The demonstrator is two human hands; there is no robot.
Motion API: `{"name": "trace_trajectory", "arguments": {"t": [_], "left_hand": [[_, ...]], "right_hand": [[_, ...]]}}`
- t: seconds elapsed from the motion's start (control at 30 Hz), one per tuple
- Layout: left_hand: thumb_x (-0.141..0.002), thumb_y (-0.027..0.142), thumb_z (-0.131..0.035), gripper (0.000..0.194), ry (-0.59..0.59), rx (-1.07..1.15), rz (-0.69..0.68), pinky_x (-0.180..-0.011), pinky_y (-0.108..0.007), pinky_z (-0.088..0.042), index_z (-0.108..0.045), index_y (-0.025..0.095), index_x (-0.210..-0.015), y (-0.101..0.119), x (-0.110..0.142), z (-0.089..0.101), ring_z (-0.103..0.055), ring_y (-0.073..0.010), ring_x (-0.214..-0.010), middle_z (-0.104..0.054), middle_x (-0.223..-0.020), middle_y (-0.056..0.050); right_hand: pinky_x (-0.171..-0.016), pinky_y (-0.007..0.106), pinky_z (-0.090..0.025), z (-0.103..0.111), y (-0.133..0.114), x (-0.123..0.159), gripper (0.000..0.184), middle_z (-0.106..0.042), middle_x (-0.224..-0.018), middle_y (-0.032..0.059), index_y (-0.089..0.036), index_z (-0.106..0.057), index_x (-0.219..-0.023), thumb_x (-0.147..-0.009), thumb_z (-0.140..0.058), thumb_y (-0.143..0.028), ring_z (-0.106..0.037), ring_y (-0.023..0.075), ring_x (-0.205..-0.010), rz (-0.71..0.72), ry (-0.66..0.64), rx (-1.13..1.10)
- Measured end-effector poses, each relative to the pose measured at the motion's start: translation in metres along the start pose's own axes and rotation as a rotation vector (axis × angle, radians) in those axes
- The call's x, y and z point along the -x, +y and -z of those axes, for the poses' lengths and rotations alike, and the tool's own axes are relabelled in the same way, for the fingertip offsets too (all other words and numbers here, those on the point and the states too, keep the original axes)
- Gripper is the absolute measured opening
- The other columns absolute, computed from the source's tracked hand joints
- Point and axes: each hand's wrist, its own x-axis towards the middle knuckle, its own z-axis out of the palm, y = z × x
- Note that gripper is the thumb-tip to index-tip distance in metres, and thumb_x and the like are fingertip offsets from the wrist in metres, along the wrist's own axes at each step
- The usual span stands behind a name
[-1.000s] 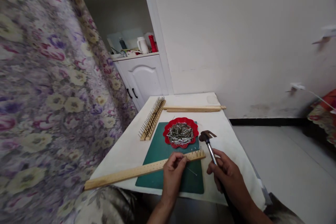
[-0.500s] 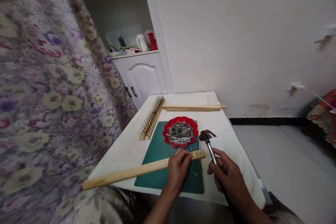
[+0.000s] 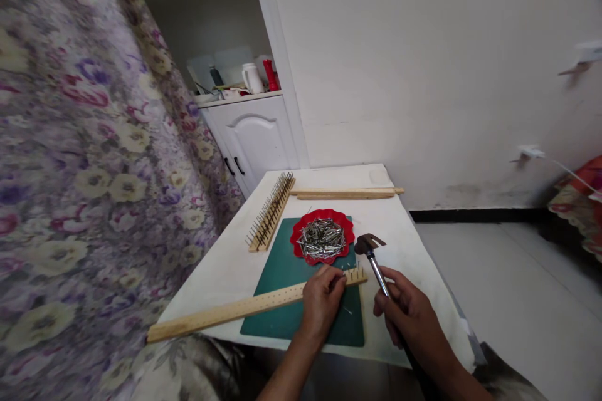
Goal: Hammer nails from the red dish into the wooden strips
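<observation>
My left hand (image 3: pixel 321 299) rests on a long wooden strip (image 3: pixel 226 314) that lies across a green cutting mat (image 3: pixel 286 319); its fingertips pinch a nail at the strip's right end, beside a few nails standing there. My right hand (image 3: pixel 408 313) grips the handle of a small hammer (image 3: pixel 370 249), whose head hovers just right of the strip's end. A red scalloped dish (image 3: pixel 301 229) full of loose nails sits right behind the strip.
A second wooden strip (image 3: pixel 271 212) bristling with nails lies at the table's left rear, and plain wooden slats (image 3: pixel 345 192) lie along the back. One loose nail (image 3: pixel 347 310) lies on the mat. A floral curtain (image 3: pixel 94 156) hangs left; a white cabinet (image 3: pixel 254 138) stands behind.
My left hand has slid right along the strip toward its nailed end, bringing the nail up to the wood. The hammer has stayed almost still.
</observation>
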Motion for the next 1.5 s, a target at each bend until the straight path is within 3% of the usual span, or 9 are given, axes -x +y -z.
{"name": "trace_trajectory", "arguments": {"t": [0.17, 0.27, 0.47, 1.2, 1.5], "left_hand": [[-0.082, 0.020, -0.053, 0.013, 0.014, -0.028, 0.013, -0.062, -0.021, -0.036, -0.064, 0.020, -0.075, 0.000, 0.000, -0.004, -0.054, -0.0125, -0.071, -0.059, -0.074, 0.001], [-0.080, 0.016, -0.053, 0.013, 0.027, -0.031, 0.027, -0.060, -0.020, -0.035, -0.064, 0.020, -0.074, -0.001, 0.000, -0.005, -0.052, -0.0116, -0.066, -0.058, -0.071, 0.002], [-0.078, 0.018, -0.054, 0.013, 0.045, 0.020, 0.047, -0.057, -0.020, -0.033, -0.063, 0.019, -0.069, -0.003, 0.000, -0.005, -0.050, -0.0118, -0.063, -0.056, -0.067, 0.002], [-0.076, 0.014, -0.053, 0.014, 0.047, 0.051, 0.062, -0.056, -0.020, -0.033, -0.064, 0.019, -0.069, -0.005, 0.000, -0.007, -0.050, -0.0121, -0.063, -0.056, -0.065, 0.002], [-0.077, 0.019, -0.056, 0.011, 0.042, 0.066, 0.063, -0.058, -0.020, -0.035, -0.064, 0.019, -0.070, -0.004, 0.000, -0.006, -0.051, -0.0120, -0.063, -0.058, -0.067, 0.001]], "right_hand": [[-0.031, 0.015, -0.023, 0.006, -0.008, 0.007, 0.036, -0.059, -0.068, -0.0046, -0.019, -0.046, -0.122, -0.089, -0.048, -0.033, -0.037, 0.0010, -0.030, -0.061, -0.200, -0.019], [-0.031, 0.015, -0.022, 0.004, -0.009, 0.012, 0.037, -0.058, -0.068, -0.0045, -0.019, -0.047, -0.123, -0.090, -0.047, -0.033, -0.037, 0.0015, -0.030, -0.081, -0.255, 0.022], [-0.031, 0.016, -0.023, -0.005, -0.009, 0.013, 0.037, -0.056, -0.065, -0.0059, -0.019, -0.048, -0.121, -0.088, -0.046, -0.036, -0.036, 0.0024, -0.029, -0.086, -0.214, 0.087], [-0.031, 0.016, -0.025, -0.006, -0.003, 0.012, 0.036, -0.057, -0.064, -0.0056, -0.019, -0.048, -0.119, -0.088, -0.045, -0.037, -0.038, 0.0042, -0.030, -0.055, -0.233, 0.180], [-0.031, 0.016, -0.021, -0.002, -0.009, 0.014, 0.041, -0.056, -0.065, -0.0055, -0.019, -0.045, -0.123, -0.088, -0.047, -0.040, -0.034, 0.0020, -0.028, -0.073, -0.185, 0.036]]}}
